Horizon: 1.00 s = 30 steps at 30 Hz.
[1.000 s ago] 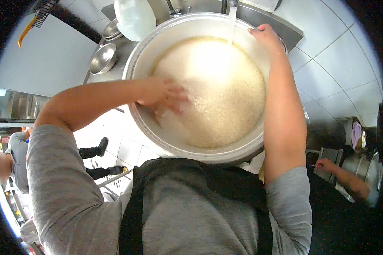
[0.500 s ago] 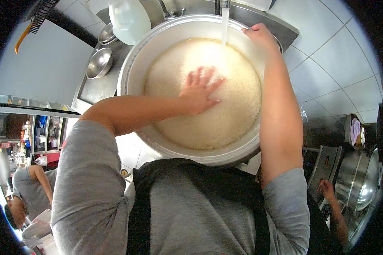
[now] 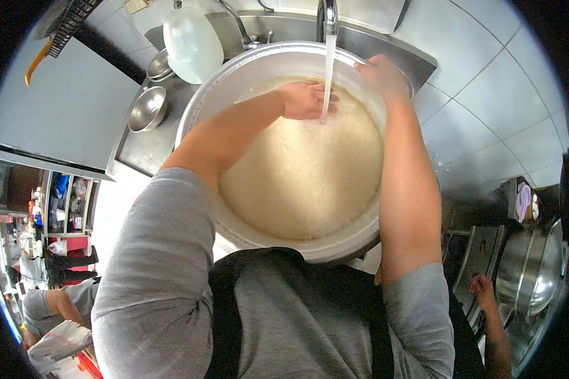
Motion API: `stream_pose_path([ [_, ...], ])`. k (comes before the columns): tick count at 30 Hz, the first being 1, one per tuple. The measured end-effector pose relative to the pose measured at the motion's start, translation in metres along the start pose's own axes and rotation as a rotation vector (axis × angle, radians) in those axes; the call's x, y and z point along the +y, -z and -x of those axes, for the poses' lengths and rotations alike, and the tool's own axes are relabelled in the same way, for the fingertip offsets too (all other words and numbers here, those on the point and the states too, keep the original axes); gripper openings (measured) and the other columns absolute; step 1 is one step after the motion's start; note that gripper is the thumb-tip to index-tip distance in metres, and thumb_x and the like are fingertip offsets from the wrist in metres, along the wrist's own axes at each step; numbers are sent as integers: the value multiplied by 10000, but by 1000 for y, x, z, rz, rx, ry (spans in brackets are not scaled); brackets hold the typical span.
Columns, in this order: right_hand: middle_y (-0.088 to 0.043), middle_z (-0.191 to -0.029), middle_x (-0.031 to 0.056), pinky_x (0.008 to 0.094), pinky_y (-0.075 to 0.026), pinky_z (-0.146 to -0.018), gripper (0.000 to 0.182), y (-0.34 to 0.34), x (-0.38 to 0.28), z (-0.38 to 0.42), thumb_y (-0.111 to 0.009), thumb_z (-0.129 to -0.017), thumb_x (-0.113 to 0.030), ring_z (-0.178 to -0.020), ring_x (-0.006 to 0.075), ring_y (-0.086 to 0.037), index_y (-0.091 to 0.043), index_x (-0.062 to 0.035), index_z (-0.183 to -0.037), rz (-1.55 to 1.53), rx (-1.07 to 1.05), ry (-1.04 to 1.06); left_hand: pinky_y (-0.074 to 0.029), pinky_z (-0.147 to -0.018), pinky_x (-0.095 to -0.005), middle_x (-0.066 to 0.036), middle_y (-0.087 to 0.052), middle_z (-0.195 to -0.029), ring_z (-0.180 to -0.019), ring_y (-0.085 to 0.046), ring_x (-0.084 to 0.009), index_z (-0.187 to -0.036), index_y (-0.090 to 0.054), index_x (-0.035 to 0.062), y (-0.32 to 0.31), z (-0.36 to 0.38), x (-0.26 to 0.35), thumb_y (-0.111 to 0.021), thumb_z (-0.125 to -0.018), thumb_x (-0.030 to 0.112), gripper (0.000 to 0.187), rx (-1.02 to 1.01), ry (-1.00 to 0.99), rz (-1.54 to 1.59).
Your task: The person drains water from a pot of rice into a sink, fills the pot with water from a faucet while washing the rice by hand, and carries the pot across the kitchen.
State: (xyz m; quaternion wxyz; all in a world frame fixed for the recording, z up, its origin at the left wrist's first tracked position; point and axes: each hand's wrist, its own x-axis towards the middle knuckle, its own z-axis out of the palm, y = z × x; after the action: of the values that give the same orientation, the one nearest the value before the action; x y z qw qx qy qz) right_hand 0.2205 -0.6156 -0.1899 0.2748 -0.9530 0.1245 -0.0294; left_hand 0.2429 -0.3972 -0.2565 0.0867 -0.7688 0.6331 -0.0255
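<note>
A large round pale tub (image 3: 199, 120) holds rice in cloudy water (image 3: 297, 183). My left hand (image 3: 302, 100) lies in the water near the far side, beside the falling stream. Its fingers are stretched out, with the tips partly under the surface, and it grips nothing that I can see. At the upper right, my right hand (image 3: 382, 77) grips the rim of the tub, its thumb side over the edge. Water pours from a metal faucet (image 3: 330, 24) into the tub, close to my left fingertips.
A translucent plastic jug (image 3: 193, 47) and metal bowls (image 3: 148, 108) stand left of the tub on a steel counter (image 3: 139, 148). Tiled wall (image 3: 487, 95) rises on the right. Another person's hand (image 3: 482, 290) is near a large metal pot (image 3: 530, 268) at lower right.
My left hand has moved from the middle of the tub toward the far side, beside the water stream. My right hand stays on the rim. The view has shifted slightly.
</note>
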Motion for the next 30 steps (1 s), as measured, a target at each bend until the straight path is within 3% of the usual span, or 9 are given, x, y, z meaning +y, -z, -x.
stream_pose_path([
  [3, -567, -1158, 105, 398, -388, -910, 579, 3, -2, 3, -592, -741, -505, -1090, 265, -527, -488, -142, -1179, 55, -3, 3, -180, -1088, -416, -23, -228, -1441, -1332, -189, -189, -1330, -355, 217, 0, 9, -23, -415, -887, 315, 458, -32, 36, -320],
  [8, -555, -1177, 97, 391, -372, -924, 582, -6, 7, -13, -583, -751, -506, -1104, 257, -514, -484, -129, -1184, -49, -82, -19, -52, -1100, -397, -110, -219, -1445, -1348, -136, -256, -1349, -309, 63, 40, 148, -4, -497, -784, 339, 657, -668, 239, -553],
  [10, -552, -1178, 95, 392, -369, -924, 584, -3, 4, -8, -582, -753, -506, -1107, 256, -510, -482, -125, -1185, -64, -77, -32, -136, -1077, -403, -165, -378, -1338, -1256, -278, -333, -1203, -488, -8, 48, 193, 47, -582, -673, 403, 677, -632, 297, -176],
  [12, -553, -1174, 94, 396, -369, -920, 586, -5, 7, -9, -582, -753, -505, -1107, 255, -508, -481, -122, -1184, -86, -53, -23, -279, -989, -440, -194, -548, -1130, -1092, -484, -306, -1094, -584, 42, 92, 168, 110, -480, -819, 489, 535, -1164, 444, 436],
  [14, -551, -1178, 94, 396, -368, -921, 585, -6, 8, -11, -582, -751, -503, -1111, 256, -505, -483, -125, -1185, -74, -63, -9, -338, -940, -423, -208, -585, -1037, -1027, -523, -304, -1124, -564, 66, 100, 158, 151, -360, -897, 497, 529, -1206, 416, 940],
  [20, -548, -1183, 96, 400, -372, -922, 574, -4, 9, -12, -589, -742, -499, -1113, 267, -503, -501, -130, -1173, -103, -67, -8, -288, -1017, -376, -206, -359, -1348, -1189, -406, -309, -1331, -324, 16, 75, 87, 220, -241, -926, 510, 644, -442, 2, 1251],
  [23, -549, -1182, 97, 400, -374, -923, 569, -4, 6, -11, -592, -740, -495, -1113, 269, -503, -506, -133, -1171, -92, -61, -12, -267, -1024, -377, -182, -368, -1348, -1211, -374, -287, -1320, -351, 18, 120, 15, 233, -238, -927, 479, 617, -481, 476, 1952],
  [26, -548, -1187, 97, 396, -373, -928, 570, -1, 3, -10, -594, -741, -488, -1119, 267, -500, -504, -135, -1179, -80, -70, -9, -318, -989, -384, -192, -404, -1323, -1168, -425, -310, -1301, -376, 9, 127, -38, 241, -325, -927, 314, 485, 16, 839, 2277],
  [30, -545, -1194, 101, 392, -372, -934, 570, 7, -4, 2, -597, -743, -478, -1127, 265, -498, -500, -135, -1187, -38, -52, 33, -380, -914, -387, -162, -542, -1182, -1061, -514, -280, -1229, -445, -1, 57, -80, 204, -370, -917, 265, 417, 313, 808, 1468],
])
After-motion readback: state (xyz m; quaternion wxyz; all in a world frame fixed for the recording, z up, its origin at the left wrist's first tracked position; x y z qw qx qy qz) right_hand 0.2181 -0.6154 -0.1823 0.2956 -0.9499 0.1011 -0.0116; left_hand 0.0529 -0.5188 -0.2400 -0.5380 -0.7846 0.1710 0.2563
